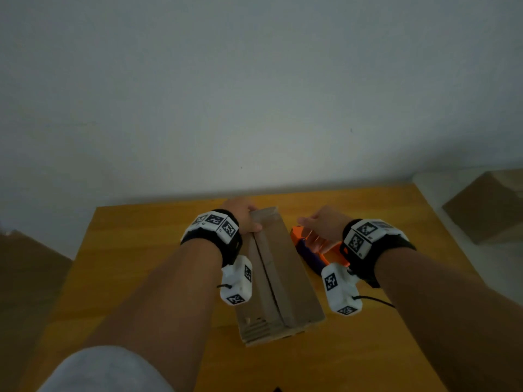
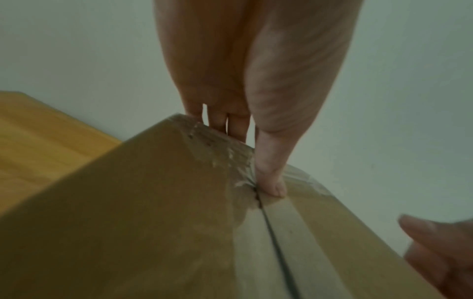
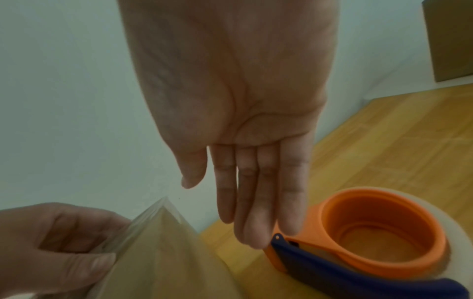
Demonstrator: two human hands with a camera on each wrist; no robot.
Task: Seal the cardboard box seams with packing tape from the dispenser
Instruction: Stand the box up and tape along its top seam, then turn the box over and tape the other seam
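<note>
Nearest the camera, the near end of the cardboard box is seen lying lengthwise on the wooden table, and the centre seam between the flaps is left open and dark along most of its run, so no fresh strip seems to be laid there yet. A bit further out, the tape dispenser, orange with a dark blue handle, is parked on the table just right of the box. The right hand is held flat with fingers straight, hovering at the dispenser's front edge; nothing is gripped by it, and whether it's actually touching can't be told. At the far end, the box is clamped by the left hand, thumb pressed down by the seam, fingers curled over the edge. Some crinkly clear tape is already stuck around that far corner. So basically the main seam is still to be done, judging by this.
</note>
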